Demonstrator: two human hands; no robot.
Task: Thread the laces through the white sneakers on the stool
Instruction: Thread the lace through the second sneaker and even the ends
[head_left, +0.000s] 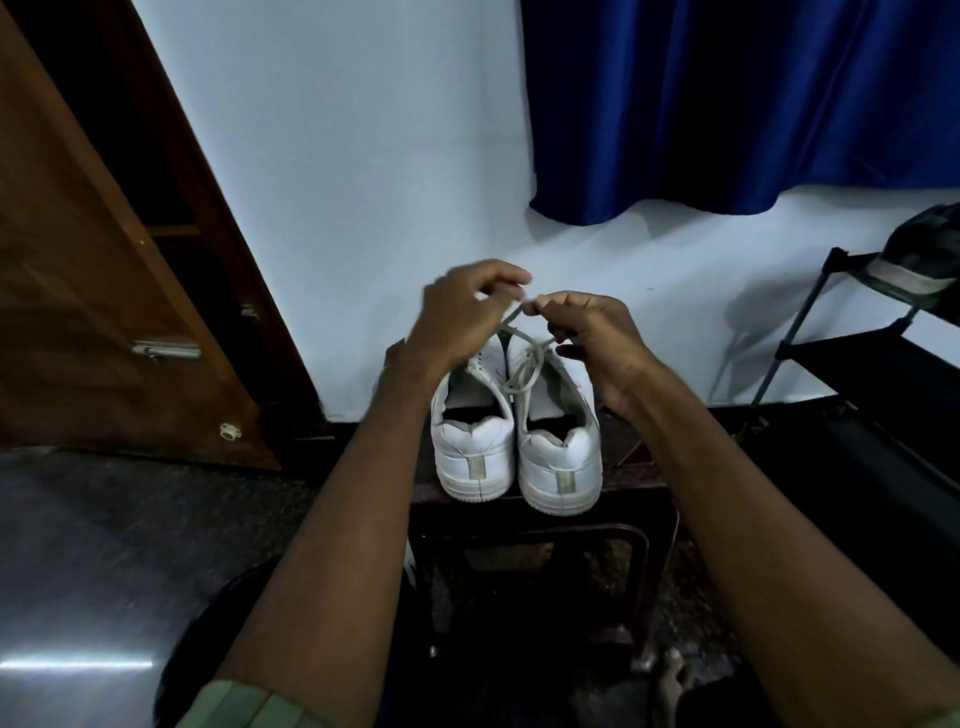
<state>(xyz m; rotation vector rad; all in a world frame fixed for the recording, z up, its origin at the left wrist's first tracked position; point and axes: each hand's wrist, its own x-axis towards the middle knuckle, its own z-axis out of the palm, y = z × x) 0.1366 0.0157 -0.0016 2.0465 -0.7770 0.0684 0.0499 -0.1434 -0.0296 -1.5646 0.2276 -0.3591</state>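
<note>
Both hands up over the white sneakers (514, 441) on the stool (631, 483). Left hand (457, 317) and right hand (597, 338) fingers each pinch the lace (511, 318), raised above the right shoe.

We see smooth white leather-look sneakers (517, 441) with flat woven cloth laces (524, 371), a glossy dark stool (631, 480), and a shiny blue satin-like curtain (727, 104).

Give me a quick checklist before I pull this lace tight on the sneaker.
1. Both sneakers on the stool, heels toward the camera: ok.
2. Left hand pinching the lace: ok.
3. Right hand pinching the lace: ok.
4. Right sneaker has lace crossed through its eyelets: ok.
5. Left sneaker laced: not ok, its eyelets look bare.
6. Lace ends even: cannot tell, the hands hide them.
</note>
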